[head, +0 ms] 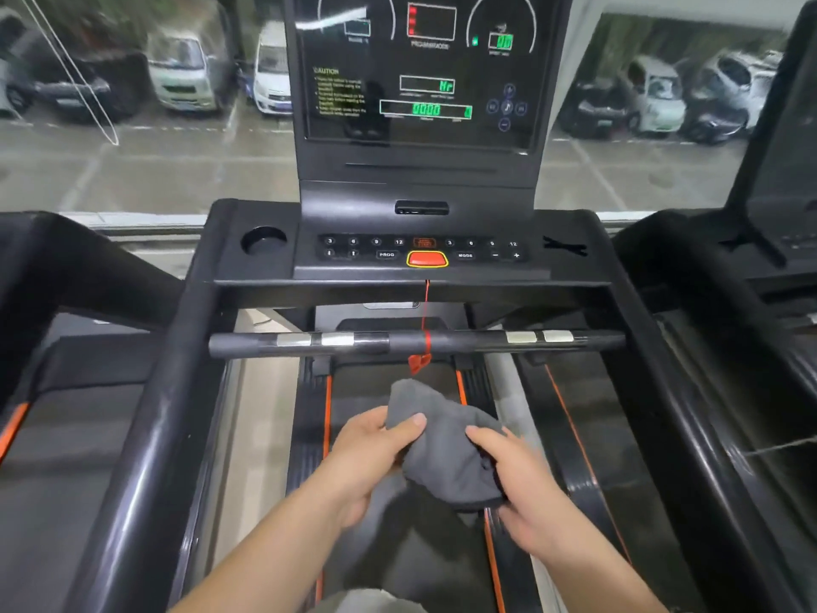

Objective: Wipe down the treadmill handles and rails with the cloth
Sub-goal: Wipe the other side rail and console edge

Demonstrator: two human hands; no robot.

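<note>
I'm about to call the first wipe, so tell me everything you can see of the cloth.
The cloth is plain dark grey, soft and slightly fuzzy, like microfibre. It is bunched into a loose wad, not spread flat, one rounded end pointing toward the handlebar. Both hands hold it: the left hand pinches its left edge under the thumb, the right hand grips its lower right side. It is held above the treadmill belt, touching no bar or rail.

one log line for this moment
stage: wiping not begun | left hand: holds cloth | right hand: holds cloth | cloth: below crossbar, not touching it
</note>
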